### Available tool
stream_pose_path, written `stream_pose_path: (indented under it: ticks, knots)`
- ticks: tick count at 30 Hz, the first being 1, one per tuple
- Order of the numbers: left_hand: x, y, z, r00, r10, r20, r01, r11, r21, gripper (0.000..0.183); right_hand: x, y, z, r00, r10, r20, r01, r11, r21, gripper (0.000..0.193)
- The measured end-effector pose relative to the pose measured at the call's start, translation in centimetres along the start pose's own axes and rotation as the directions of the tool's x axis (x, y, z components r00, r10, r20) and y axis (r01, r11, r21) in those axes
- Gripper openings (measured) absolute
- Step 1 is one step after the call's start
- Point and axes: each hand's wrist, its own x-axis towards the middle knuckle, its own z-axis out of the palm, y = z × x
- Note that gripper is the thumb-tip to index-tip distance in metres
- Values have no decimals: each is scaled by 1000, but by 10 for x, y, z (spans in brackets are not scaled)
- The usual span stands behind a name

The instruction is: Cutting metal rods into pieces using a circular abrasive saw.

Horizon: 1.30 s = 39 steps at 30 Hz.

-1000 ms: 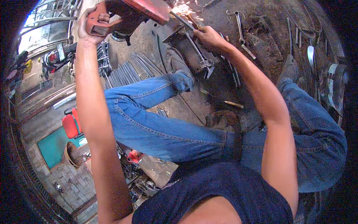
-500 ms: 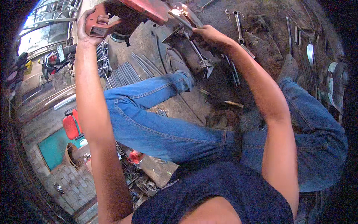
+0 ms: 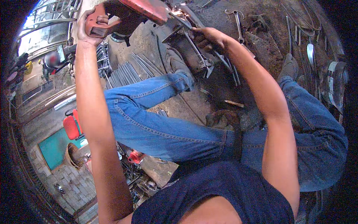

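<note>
My left hand (image 3: 93,24) is wrapped round the orange-red D-shaped handle (image 3: 97,27) of a power saw, which looks like a chop saw. Its red guard (image 3: 149,10) reaches toward the top middle; the disc itself cannot be made out. Bright sparks (image 3: 179,12) fly just right of the guard. My right hand (image 3: 210,37) has its fingers closed about a thin metal rod (image 3: 182,20), whose far end lies by the sparks. Below that hand, a screw clamp (image 3: 203,61) stands on the saw's base, with thin bars (image 3: 233,71) beside it.
Several grey metal rods (image 3: 125,76) lie on the floor left of my foot (image 3: 175,61). A wrench (image 3: 238,28) rests at the upper right, and a pencil-like stick (image 3: 234,103) between my legs. A red chair (image 3: 71,127) and a basket (image 3: 71,155) stand at the left.
My right hand has shifted slightly, and its fingers sit differently round the rod. The burst of sparks is smaller and more streaked. My left hand stays on the handle.
</note>
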Motion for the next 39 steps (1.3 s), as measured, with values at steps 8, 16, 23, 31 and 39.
stream_pose_path:
  ticks: [8, 16, 23, 31, 39]
  knots:
    - [3, 3, -5, 1000, 28, 13, -28, 1000, 12, 22, 9, 6, -2, 990, 14, -139, -30, 993, -112, 32]
    - [2, 3, -8, 1000, 11, 12, -11, 1000, -21, 25, 31, 34, -16, 781, -621, 65, 202, 152, -968, 30]
    - [3, 5, -9, 1000, -31, 5, 31, 996, -86, 24, 10, 46, -7, 556, -831, 28, 202, 102, -974, 17]
    - [4, 7, -14, 997, -33, 71, 31, 999, 28, 27, 6, 35, -4, 789, -611, -64, 57, 176, -983, 20]
    - [5, 10, -16, 996, -57, 71, 55, 998, 33, 25, 11, 47, -24, 553, -806, 211, 212, -109, -971, 31]
